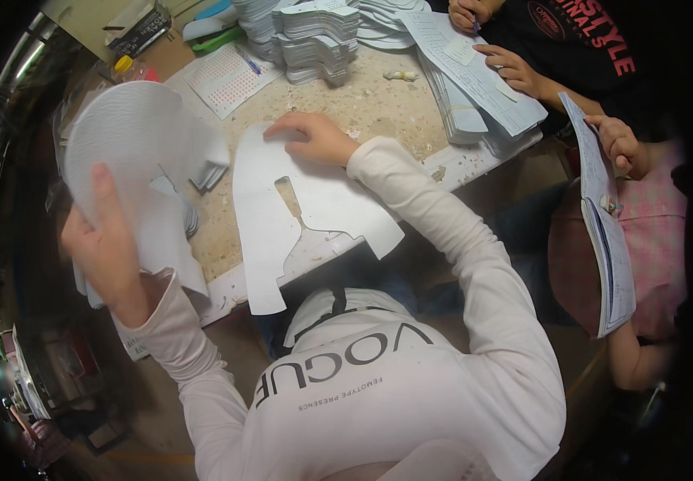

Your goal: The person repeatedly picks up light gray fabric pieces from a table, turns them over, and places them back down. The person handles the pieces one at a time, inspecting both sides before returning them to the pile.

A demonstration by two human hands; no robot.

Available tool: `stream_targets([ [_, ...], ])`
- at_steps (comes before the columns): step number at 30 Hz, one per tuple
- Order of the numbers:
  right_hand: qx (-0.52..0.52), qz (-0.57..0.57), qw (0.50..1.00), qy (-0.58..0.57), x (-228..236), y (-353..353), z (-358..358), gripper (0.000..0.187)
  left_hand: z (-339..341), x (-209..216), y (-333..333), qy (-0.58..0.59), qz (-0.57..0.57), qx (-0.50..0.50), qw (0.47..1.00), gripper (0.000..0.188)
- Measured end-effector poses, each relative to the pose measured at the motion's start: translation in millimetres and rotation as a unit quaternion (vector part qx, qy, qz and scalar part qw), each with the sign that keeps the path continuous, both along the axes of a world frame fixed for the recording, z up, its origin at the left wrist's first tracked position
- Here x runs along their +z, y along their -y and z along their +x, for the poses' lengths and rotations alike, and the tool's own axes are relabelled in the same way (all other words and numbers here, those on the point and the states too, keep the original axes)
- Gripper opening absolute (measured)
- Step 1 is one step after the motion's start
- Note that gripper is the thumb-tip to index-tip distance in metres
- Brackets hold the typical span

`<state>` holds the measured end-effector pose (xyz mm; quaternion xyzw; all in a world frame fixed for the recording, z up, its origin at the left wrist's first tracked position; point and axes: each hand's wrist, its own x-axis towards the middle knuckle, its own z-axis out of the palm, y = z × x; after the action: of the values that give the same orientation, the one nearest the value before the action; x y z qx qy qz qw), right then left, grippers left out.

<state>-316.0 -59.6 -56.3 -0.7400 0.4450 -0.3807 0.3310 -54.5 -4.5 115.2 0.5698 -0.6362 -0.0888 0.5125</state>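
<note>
My left hand (110, 248), smeared by motion, grips a white curved sheet piece (126, 132) at the table's left side. Its thumb lies across the front of the sheet, and the other fingers are mostly hidden. In front of me, a white cut-out piece (262, 208) lies flat, with two legs and a narrow slot, its legs overhanging the near edge. It resembles a shoe-upper pattern. My right hand (314, 138) rests on its far rounded end, fingers stretched out and slightly bent. More white pieces (174, 240) are partly hidden beneath the lifted sheet.
Tall stacks of grey-white cut pieces (314, 40) stand at the back of the worn table (330, 100). A printed sheet (230, 80) with a pen lies back left. At right, one person writes on papers (474, 68); another holds an open notebook (603, 232).
</note>
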Motion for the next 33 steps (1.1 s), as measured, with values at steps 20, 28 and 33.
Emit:
stream_targets([
  [20,-0.053,0.308,0.929,0.196,21,15,12,0.054,-25,-113,52,-0.156,0.461,-0.328,0.810,0.036],
  [28,0.051,0.225,0.923,0.307,23,-8,44,0.036,-39,-139,37,-0.412,0.350,-0.310,0.782,0.042],
  [33,0.072,0.343,0.844,0.407,29,-18,46,0.039,-38,-133,29,-0.443,0.344,-0.318,0.764,0.042],
])
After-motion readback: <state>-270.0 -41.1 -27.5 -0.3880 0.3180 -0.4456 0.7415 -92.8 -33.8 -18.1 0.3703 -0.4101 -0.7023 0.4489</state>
